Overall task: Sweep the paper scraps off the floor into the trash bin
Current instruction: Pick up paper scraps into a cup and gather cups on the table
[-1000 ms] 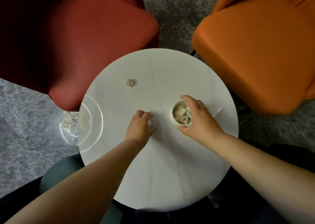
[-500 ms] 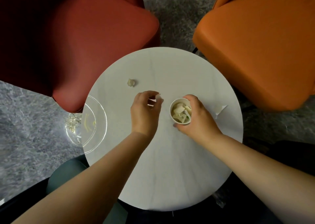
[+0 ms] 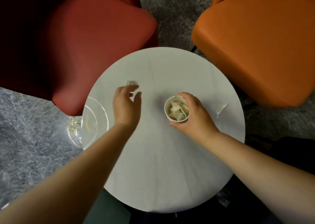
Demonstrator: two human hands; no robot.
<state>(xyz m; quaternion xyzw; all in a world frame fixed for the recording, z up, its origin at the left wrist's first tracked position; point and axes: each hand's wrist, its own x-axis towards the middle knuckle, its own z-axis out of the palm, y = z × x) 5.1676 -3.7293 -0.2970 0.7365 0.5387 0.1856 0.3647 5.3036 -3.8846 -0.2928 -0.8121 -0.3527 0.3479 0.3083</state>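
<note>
A small white paper cup (image 3: 166,110) with several paper scraps inside stands on the round white table (image 3: 162,169). My right hand (image 3: 196,119) grips the cup from its right side. A crumpled paper scrap (image 3: 129,83) lies at the table's upper left. My left hand (image 3: 127,104) hovers just below that scrap, blurred, thumb and fingers spread apart, with nothing clearly held. A torn white scrap (image 3: 220,109) lies on the table right of the cup.
A clear glass plate (image 3: 92,121) overhangs the table's left edge. A red chair (image 3: 85,44) stands at the upper left and an orange chair (image 3: 255,41) at the upper right. Grey carpet (image 3: 25,138) surrounds the table.
My left hand lifted a white scrap from the table, carried it toward the cup, then swung left to the crumpled scrap with its fingers spread. My right hand kept its grip on the cup.
</note>
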